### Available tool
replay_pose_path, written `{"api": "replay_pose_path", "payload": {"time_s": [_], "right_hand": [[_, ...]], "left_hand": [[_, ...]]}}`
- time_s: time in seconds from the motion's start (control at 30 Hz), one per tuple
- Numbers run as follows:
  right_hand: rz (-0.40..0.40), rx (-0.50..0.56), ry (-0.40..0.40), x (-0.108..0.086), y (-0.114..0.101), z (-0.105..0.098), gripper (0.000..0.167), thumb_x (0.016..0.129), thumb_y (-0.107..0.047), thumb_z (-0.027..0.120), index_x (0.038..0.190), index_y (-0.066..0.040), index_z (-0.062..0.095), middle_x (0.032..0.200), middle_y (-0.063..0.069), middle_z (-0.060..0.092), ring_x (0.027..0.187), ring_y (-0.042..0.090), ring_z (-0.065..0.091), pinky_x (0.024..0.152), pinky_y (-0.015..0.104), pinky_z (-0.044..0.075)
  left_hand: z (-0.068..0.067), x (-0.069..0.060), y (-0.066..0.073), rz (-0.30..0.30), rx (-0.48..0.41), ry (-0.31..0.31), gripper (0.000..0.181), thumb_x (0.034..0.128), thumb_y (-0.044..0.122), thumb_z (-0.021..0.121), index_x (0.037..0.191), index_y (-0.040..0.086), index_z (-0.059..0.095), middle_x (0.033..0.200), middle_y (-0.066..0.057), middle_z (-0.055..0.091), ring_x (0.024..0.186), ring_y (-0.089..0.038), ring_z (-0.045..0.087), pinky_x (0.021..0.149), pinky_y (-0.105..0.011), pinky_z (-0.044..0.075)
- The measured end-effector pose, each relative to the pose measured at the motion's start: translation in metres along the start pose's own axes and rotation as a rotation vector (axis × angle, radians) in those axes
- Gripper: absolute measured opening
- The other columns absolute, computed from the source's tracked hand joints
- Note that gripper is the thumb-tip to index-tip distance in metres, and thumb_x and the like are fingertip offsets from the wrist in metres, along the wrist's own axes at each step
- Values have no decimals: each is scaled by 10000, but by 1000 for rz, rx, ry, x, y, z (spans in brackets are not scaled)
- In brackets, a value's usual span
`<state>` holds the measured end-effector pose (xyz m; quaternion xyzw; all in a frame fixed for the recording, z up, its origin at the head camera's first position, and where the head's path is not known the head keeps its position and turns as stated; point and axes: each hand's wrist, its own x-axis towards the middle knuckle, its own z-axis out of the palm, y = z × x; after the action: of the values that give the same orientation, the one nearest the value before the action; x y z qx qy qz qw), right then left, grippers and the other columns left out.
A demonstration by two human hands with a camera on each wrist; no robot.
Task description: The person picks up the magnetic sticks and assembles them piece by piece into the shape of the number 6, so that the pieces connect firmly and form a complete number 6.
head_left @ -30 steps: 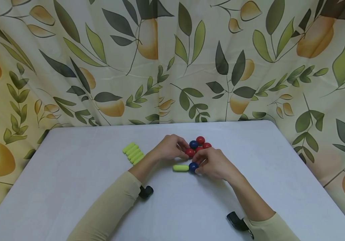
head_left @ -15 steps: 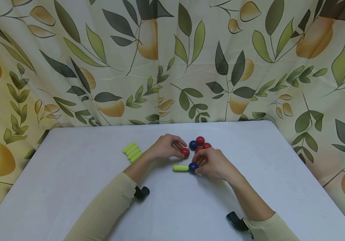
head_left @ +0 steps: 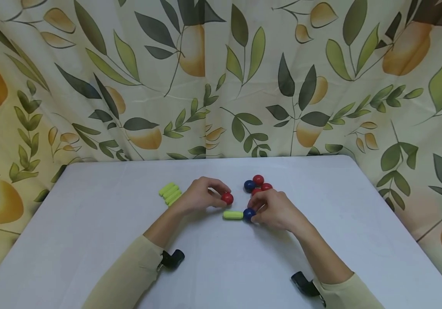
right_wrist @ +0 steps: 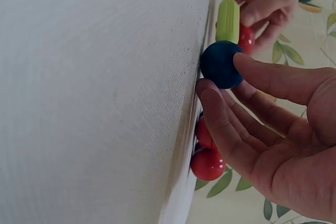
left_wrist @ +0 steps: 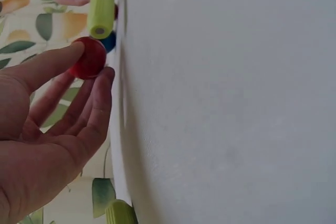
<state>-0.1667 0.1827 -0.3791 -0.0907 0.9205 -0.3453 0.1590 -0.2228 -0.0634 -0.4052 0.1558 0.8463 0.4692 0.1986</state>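
Between thumb and fingers my left hand pinches a red ball, just above the table and behind a yellow-green ridged rod. My right hand pinches a blue ball, which touches the rod's right end. In the left wrist view the rod's free end shows a small grey disc, and the red ball is in front of it. The right wrist view has the blue ball between thumb and fingertips, with the rod attached in line beyond it.
Behind my right hand lies a cluster of red balls and another blue ball, partly hidden. Several yellow-green rods lie side by side left of my left hand. A white cloth covers the table; a patterned curtain hangs behind.
My left hand has drawn the red ball away from the cluster, leftward and slightly nearer, towards the rod's free end. My right hand has stayed in place, holding the blue ball.
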Motion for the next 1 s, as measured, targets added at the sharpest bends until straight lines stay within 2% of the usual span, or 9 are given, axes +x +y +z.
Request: {"api": "replay_pose_path", "payload": {"time_s": [0.2, 0.5, 0.67, 1.0], "right_hand": [[0, 4, 0, 0, 2, 1, 257, 822, -54, 857, 1058, -80, 759, 968, 50, 735, 873, 197, 667, 765, 327, 612], [0, -2, 1, 0, 2, 1, 265, 819, -54, 860, 1062, -87, 762, 972, 42, 738, 877, 190, 666, 773, 326, 609], [-1, -3, 2, 0, 1, 0, 268, 817, -50, 860, 1064, -83, 762, 972, 45, 738, 877, 188, 667, 770, 325, 607], [-4, -8, 6, 1, 2, 0, 268, 816, -52, 861, 1063, -86, 763, 957, 40, 737, 868, 179, 668, 768, 320, 603]], "left_hand": [[-5, -18, -2, -12, -17, 35, 300, 845, 126, 865, 1126, 197, 788, 1105, 2, 734, 947, -175, 704, 831, -308, 588], [-9, -37, -4, -62, 3, 61, 277, 833, 77, 860, 1077, 191, 794, 1077, 0, 727, 929, -178, 698, 818, -302, 579], [-11, -40, -5, -71, 23, 61, 267, 829, 70, 859, 1062, 182, 791, 1058, 4, 723, 923, -184, 685, 798, -300, 570], [-6, -41, -8, -57, 37, 15, 284, 812, 59, 871, 1058, 173, 789, 1021, 5, 725, 892, -181, 676, 759, -289, 566]]}}
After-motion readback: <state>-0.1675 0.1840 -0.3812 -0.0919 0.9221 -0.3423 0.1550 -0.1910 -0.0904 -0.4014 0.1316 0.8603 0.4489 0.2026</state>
